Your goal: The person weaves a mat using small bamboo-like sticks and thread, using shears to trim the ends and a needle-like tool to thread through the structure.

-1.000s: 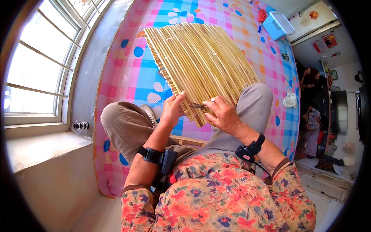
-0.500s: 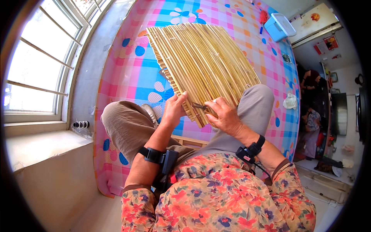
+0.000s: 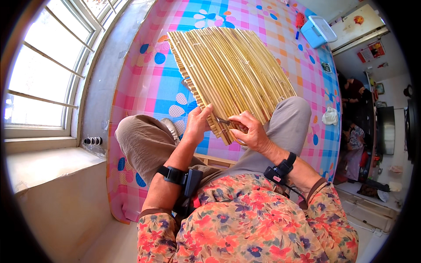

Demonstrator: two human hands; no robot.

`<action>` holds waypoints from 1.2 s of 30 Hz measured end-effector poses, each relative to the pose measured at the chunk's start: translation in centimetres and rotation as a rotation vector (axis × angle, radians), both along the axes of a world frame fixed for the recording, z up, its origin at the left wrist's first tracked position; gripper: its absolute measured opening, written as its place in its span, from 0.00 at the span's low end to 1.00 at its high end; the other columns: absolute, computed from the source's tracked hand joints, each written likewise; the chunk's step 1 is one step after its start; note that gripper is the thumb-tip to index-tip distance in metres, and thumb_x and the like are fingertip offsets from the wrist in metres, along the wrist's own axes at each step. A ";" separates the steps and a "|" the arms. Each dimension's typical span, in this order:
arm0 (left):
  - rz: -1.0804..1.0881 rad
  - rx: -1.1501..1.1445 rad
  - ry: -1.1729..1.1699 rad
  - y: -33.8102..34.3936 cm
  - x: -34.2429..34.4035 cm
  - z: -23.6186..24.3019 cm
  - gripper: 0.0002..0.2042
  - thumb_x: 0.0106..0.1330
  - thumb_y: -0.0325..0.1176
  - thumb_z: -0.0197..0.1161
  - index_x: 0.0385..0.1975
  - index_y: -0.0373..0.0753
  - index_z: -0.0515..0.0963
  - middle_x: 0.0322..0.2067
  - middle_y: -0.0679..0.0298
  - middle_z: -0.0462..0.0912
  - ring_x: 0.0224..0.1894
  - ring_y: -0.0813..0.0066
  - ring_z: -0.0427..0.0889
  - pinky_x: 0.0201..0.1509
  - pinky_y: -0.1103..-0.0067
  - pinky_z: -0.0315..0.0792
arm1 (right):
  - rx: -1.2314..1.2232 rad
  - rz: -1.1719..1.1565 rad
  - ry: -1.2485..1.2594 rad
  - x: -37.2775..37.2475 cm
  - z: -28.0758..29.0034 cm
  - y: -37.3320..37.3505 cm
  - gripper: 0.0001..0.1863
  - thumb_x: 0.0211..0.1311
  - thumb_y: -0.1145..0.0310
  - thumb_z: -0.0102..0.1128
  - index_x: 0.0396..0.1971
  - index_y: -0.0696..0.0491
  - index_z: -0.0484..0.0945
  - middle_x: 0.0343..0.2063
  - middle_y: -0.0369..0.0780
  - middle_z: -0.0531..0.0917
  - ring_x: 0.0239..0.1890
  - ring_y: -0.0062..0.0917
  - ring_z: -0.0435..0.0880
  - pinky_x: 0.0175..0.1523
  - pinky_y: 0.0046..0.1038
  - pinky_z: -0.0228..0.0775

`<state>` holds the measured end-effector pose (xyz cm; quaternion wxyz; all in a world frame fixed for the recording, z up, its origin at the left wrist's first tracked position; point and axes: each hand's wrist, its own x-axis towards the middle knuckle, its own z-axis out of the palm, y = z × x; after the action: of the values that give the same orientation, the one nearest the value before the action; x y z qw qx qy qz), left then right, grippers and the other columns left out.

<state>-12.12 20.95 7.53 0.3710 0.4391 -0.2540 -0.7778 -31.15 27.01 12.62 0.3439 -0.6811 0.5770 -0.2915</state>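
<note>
The left hand (image 3: 198, 123) is pinching the stick mat (image 3: 237, 70) while, just beside it, the right hand (image 3: 253, 132) is spreading its grasped scissors (image 3: 225, 121) wider, apparently parting the blades (image 3: 221, 119).

A red-flowered top (image 3: 250, 219) with brown cuffs (image 3: 316, 189) goes with greyish trousers (image 3: 147, 142) and black forearm straps (image 3: 172, 175) bearing boxes (image 3: 192, 184).

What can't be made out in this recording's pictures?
Head view, throughout:
Metal tool: handle partly covered by the right hand.
Left hand: most fingers hidden behind itself and the stick mat.
Stick mat's underside: turned from the camera.
Background people: too small, dark.
Window: outside washed out by glare.
</note>
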 end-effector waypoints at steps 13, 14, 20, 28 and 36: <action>-0.046 0.047 -0.014 0.2 0.6 -1.0 0.18 0.71 0.42 0.54 0.52 0.34 0.72 0.40 0.57 0.82 0.38 0.68 0.85 0.40 0.71 0.83 | 0.010 -0.133 -0.327 -2.2 3.2 0.5 0.19 0.57 0.76 0.63 0.50 0.56 0.76 0.34 0.35 0.74 0.29 0.16 0.72 0.37 0.18 0.68; -0.041 0.043 -0.003 0.3 0.7 -0.8 0.18 0.71 0.42 0.54 0.51 0.34 0.72 0.40 0.57 0.82 0.38 0.67 0.85 0.40 0.71 0.83 | 0.098 -0.197 -0.398 -2.3 2.8 0.4 0.19 0.57 0.76 0.63 0.50 0.56 0.76 0.34 0.35 0.74 0.29 0.16 0.72 0.37 0.18 0.68; -0.049 0.005 0.057 0.0 1.0 1.2 0.18 0.72 0.42 0.54 0.51 0.33 0.73 0.41 0.55 0.82 0.40 0.66 0.86 0.39 0.71 0.83 | -0.136 0.047 0.113 -2.6 3.3 2.8 0.32 0.47 0.78 0.67 0.56 0.52 0.71 0.38 0.42 0.72 0.40 0.32 0.75 0.47 0.30 0.70; -0.072 -0.113 0.003 -1.3 0.0 4.7 0.19 0.72 0.40 0.53 0.52 0.29 0.72 0.40 0.50 0.82 0.37 0.62 0.86 0.37 0.70 0.84 | -0.329 -0.135 0.198 -4.8 3.2 4.1 0.32 0.45 0.77 0.70 0.55 0.53 0.71 0.37 0.42 0.71 0.42 0.36 0.74 0.48 0.33 0.69; -0.117 -0.163 0.007 -2.5 -2.0 9.7 0.21 0.70 0.38 0.54 0.52 0.24 0.70 0.43 0.46 0.81 0.41 0.56 0.85 0.41 0.64 0.84 | -0.602 -0.125 0.367 -6.0 4.2 2.7 0.35 0.40 0.74 0.71 0.56 0.53 0.72 0.37 0.41 0.71 0.43 0.35 0.72 0.47 0.34 0.65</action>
<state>-14.15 18.43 17.18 0.3604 0.3890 -0.3403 -0.7765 -37.10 29.68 16.82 -0.0002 -0.7564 0.5579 -0.3415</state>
